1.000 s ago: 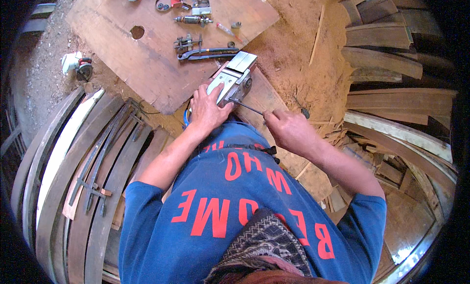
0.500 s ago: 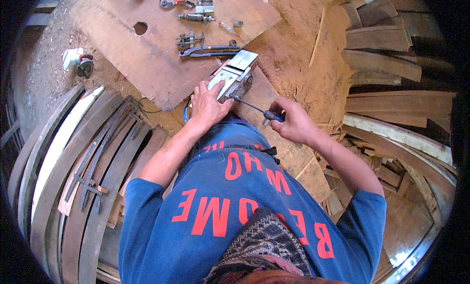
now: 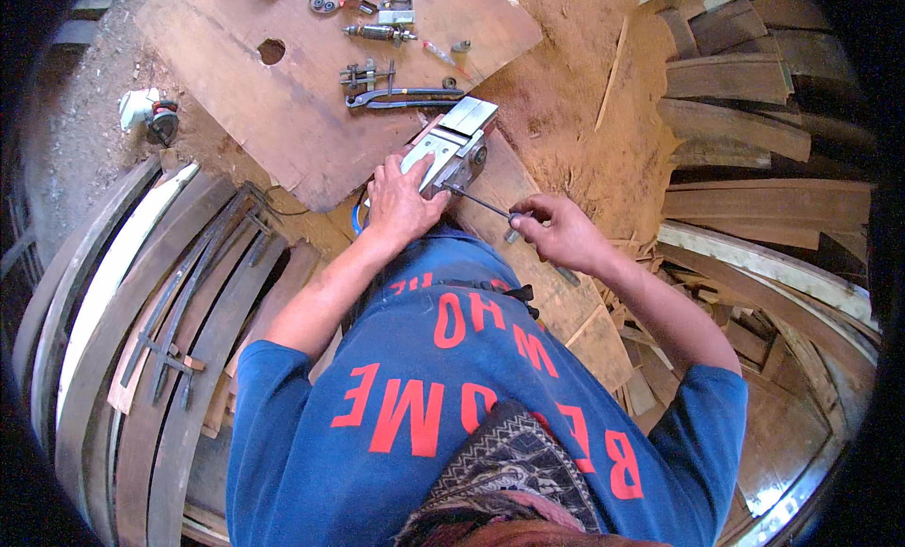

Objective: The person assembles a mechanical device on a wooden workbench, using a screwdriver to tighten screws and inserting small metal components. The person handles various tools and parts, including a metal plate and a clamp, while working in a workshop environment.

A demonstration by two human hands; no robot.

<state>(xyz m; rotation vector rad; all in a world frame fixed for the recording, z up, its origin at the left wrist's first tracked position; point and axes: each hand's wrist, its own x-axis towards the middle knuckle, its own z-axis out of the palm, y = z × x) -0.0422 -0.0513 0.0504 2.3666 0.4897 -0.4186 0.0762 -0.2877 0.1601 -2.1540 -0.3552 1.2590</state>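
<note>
An electric hand planer [image 3: 469,118] lies with its silvery flat sole turned up, close in front of my body. My left hand [image 3: 401,203] is wrapped over its near end, fingers and thumb pressing on the metal and holding it in place. In my right hand [image 3: 564,234] is a screwdriver [image 3: 483,202], its dark shaft pointing left into the planer's side near my left thumb. The fingers of that hand close round the handle and hide most of it. Just beyond the planer, blue-handled pincers [image 3: 405,102] lie on a plywood board [image 3: 320,156].
A motor armature [image 3: 377,33], a marker-like stick [image 3: 439,52] and other small parts lie on the board, which has a hole. A white power tool [image 3: 141,112] sits at left. Curved planks [image 3: 141,359] with clamps [image 3: 184,307] stand at left; stacked wood [image 3: 735,132] and sawdust [image 3: 575,85] are at right.
My right hand's fingers have shifted round the screwdriver handle, now covering more of it. The left hand and planer stay put.
</note>
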